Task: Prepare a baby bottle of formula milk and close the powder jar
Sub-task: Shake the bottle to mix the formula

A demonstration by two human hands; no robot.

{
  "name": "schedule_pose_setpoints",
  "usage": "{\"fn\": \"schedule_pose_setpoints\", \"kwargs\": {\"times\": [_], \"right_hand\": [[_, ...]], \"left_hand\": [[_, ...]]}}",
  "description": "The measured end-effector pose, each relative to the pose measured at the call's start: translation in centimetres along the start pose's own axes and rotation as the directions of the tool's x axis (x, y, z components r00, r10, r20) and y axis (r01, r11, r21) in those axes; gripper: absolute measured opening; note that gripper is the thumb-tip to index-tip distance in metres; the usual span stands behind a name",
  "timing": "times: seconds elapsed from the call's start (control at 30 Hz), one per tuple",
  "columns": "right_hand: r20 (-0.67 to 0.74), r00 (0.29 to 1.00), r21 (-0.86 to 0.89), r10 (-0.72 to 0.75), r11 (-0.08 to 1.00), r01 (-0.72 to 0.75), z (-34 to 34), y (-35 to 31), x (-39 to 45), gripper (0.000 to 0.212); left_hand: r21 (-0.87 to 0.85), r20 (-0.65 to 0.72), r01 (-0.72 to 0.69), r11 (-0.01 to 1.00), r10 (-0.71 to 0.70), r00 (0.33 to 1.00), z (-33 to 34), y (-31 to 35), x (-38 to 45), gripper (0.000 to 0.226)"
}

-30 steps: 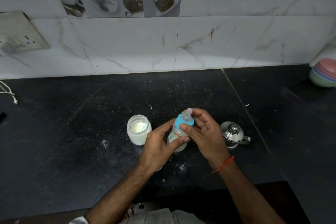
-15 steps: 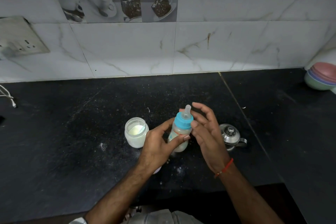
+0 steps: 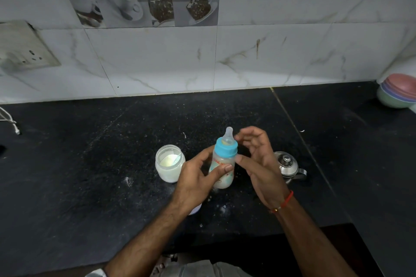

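My left hand (image 3: 198, 177) grips the baby bottle (image 3: 222, 164) by its body, thumb across the front over the printed label and fingers curled round the far side. The bottle stands upright on the black table (image 3: 90, 186), near the middle of the view. A blue collar (image 3: 226, 147) sits on the bottle neck, with a clear teat (image 3: 228, 134) pointing up from it. Pale milky liquid shows in the lower part of the bottle.

My right hand (image 3: 258, 159) is held just beside the bottle on its right, fingers spread and loosely bent, holding nothing. Its thumb tip lies close to the bottle just below the collar; I cannot tell whether it touches. A red thread band (image 3: 283, 202) circles my right wrist.

The powder jar (image 3: 170, 163) stands on the table just left of my left hand, with no lid on it, and white powder is visible inside. A small white object shows partly under my left wrist; I cannot identify it. Specks of spilled powder (image 3: 128, 181) lie on the table around the jar and in front of the bottle.

A small steel pot with a lid (image 3: 288, 165) stands behind my right hand. Stacked coloured bowls (image 3: 398, 92) sit at the far right edge against the tiled wall (image 3: 270, 63). A wall socket plate (image 3: 22, 49) is at the left.
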State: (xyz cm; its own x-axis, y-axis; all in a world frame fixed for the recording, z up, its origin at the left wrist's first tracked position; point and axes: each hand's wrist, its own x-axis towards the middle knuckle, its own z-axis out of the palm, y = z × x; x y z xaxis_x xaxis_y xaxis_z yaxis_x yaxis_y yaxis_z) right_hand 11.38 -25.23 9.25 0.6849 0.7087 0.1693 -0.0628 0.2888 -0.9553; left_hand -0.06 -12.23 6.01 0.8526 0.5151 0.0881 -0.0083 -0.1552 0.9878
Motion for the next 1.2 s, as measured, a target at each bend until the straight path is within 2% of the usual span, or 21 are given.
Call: {"fn": "schedule_pose_setpoints", "kwargs": {"times": [0.1,0.27,0.33,0.43,0.5,0.57,0.7,0.8,0.87,0.97,1.07,1.13,1.2], "right_hand": [[0.146,0.984,-0.003,0.100,0.995,-0.101,0.1,-0.3,0.3,0.063],[0.005,0.998,-0.161,0.070,0.985,-0.068,0.1,-0.6,1.0,0.052],[0.011,0.998,-0.189,0.069,0.980,-0.065,0.2,-0.5,1.1,0.053],[0.171,0.972,-0.145,0.160,0.980,-0.136,-0.1,-1.2,1.2,0.069],[0.291,0.932,-0.137,0.215,0.974,-0.182,-0.5,-2.0,1.2,0.063],[0.356,0.910,-0.109,0.211,0.977,-0.184,-1.0,-2.3,1.4,0.056],[0.439,0.878,0.007,0.189,0.977,-0.214,-1.3,-2.2,1.5,0.063],[0.422,0.887,0.007,0.189,0.977,-0.211,-1.1,-2.3,1.4,0.059],[0.364,0.915,-0.034,0.176,0.984,-0.176,-0.9,-2.3,1.4,0.051],[0.201,0.973,-0.148,0.114,0.985,-0.084,0.0,-1.4,1.0,0.040],[0.030,0.997,-0.241,0.069,0.969,-0.059,1.3,-0.1,0.4,0.042],[0.062,0.994,-0.235,0.085,0.970,-0.068,1.1,0.0,0.2,0.046],[0.190,0.972,-0.165,0.140,0.980,-0.109,0.5,-0.7,0.1,0.044]], "left_hand": [[0.027,0.057,-0.007,1.000,0.006,0.998,-0.4,-0.2,0.1,0.054],[0.080,0.147,-0.029,0.996,0.017,0.989,-0.8,0.3,0.2,0.050],[0.061,0.190,-0.020,0.998,0.008,0.982,-0.9,0.3,0.2,0.051],[-0.041,0.273,0.057,0.998,-0.043,0.961,-0.9,0.8,0.3,0.052],[-0.112,0.337,0.117,0.987,-0.073,0.938,-0.8,1.4,0.2,0.052],[-0.205,0.377,0.168,0.964,-0.080,0.923,-0.5,1.9,0.1,0.059],[-0.362,0.449,0.261,0.895,-0.078,0.890,-0.1,2.1,-0.1,0.067],[-0.434,0.473,0.304,0.848,-0.072,0.878,0.2,2.1,-0.1,0.066],[-0.409,0.418,0.270,0.871,-0.084,0.904,0.3,2.0,-0.1,0.063],[-0.203,0.283,0.125,0.971,-0.064,0.957,0.1,1.7,0.6,0.051],[-0.081,0.281,0.063,0.995,-0.038,0.959,-0.2,1.2,1.0,0.050],[-0.136,0.310,0.105,0.985,-0.059,0.949,-0.5,1.0,1.0,0.053],[-0.252,0.352,0.169,0.953,-0.072,0.933,-0.8,1.1,0.9,0.061]]}}
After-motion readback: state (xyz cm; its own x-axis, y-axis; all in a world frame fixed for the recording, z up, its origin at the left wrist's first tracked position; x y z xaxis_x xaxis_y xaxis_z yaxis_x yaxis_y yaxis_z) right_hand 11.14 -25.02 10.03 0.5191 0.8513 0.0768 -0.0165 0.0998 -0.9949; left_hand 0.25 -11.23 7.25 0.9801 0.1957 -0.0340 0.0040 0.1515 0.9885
